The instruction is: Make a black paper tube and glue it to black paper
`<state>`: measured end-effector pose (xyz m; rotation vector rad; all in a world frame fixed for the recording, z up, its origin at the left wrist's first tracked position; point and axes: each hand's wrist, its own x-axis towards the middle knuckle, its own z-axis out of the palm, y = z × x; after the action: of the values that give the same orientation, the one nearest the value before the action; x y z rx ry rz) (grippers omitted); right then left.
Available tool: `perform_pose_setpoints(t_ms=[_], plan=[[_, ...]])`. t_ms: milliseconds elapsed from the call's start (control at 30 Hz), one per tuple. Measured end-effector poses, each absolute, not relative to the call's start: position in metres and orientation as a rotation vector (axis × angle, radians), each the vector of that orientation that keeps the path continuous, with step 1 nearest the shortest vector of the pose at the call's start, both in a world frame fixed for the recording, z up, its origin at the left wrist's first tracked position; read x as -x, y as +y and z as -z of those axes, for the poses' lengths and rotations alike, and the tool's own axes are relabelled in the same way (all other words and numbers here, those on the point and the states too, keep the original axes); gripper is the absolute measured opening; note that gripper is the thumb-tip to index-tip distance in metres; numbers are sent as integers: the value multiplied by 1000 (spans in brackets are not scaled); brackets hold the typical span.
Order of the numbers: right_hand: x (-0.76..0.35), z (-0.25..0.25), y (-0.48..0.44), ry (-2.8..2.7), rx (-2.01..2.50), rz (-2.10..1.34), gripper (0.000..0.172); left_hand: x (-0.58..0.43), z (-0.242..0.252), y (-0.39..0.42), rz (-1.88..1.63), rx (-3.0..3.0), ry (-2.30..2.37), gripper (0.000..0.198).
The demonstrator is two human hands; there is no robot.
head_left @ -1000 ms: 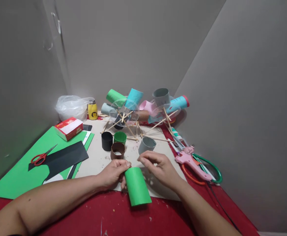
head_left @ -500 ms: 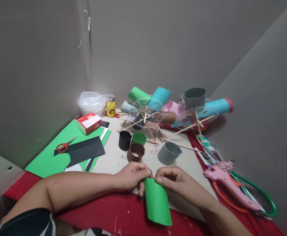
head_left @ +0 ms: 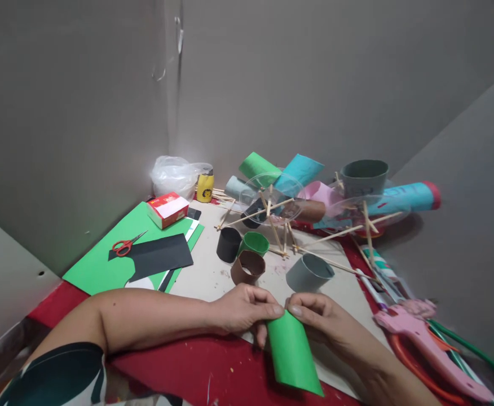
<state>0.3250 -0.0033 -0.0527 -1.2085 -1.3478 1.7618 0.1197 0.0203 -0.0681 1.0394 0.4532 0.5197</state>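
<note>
A curved piece of bright green paper (head_left: 294, 354) hangs from my two hands near the table's front edge. My left hand (head_left: 247, 309) pinches its top left edge, thumb on top. On the same edge, just to the right, my right hand (head_left: 321, 317) grips it between thumb and fingers. Just beyond my hands stand short paper rings: black (head_left: 227, 246), green (head_left: 253, 245), brown (head_left: 246, 269) and grey (head_left: 308, 274). The inside of the green piece and its underside are hidden.
Stick frames with clear plastic discs (head_left: 272, 197) and coloured paper tubes (head_left: 300, 173) stand at the back. Green sheets (head_left: 98, 254), red scissors (head_left: 123, 247) and a red box (head_left: 168, 210) lie left. A pink glue gun (head_left: 433, 349) lies right; a yellow container (head_left: 205, 187) stands behind.
My left thumb has come down onto the green paper's top edge, close to my right fingers. The whole scene has shifted right in view as the camera turned slightly left.
</note>
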Motion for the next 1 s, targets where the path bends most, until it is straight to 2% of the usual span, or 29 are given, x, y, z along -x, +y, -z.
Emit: perform_pose_setpoints(t_ms=[467, 1000], plan=[[-322, 47, -4, -1571, 1181, -1660, 44, -119, 76, 21, -513, -1088, 474, 58], [-324, 44, -1, -1617, 1217, -1638, 47, -118, 74, 21, -510, -1107, 484, 62]])
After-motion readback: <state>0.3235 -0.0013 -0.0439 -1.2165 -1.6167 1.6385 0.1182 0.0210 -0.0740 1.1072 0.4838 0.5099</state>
